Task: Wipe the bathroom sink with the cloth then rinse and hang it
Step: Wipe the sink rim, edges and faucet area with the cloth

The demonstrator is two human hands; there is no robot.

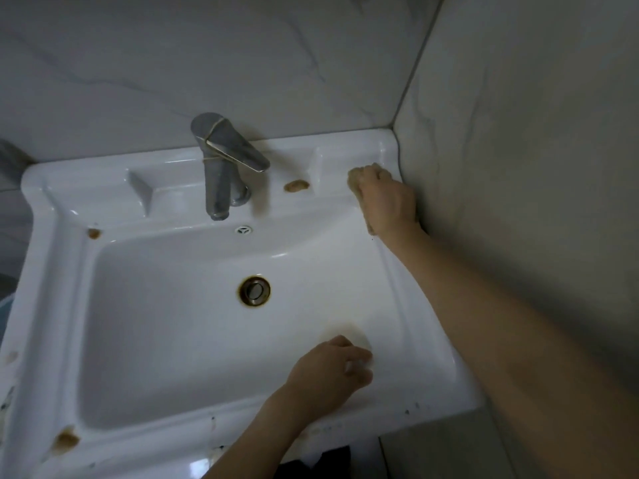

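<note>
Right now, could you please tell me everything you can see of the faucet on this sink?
The faucet is a single-lever mixer in dull, grey, spotted metal. It stands upright on the back ledge of the white sink, its spout angled down over the basin, the lever pointing right. A thin tan band is wound round its head and body. No water runs; nothing else touches it.

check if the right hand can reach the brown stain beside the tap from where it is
Probably yes: the right hand grips the cloth on the same back ledge as the brown stain, with only a low ridge between them.
</note>
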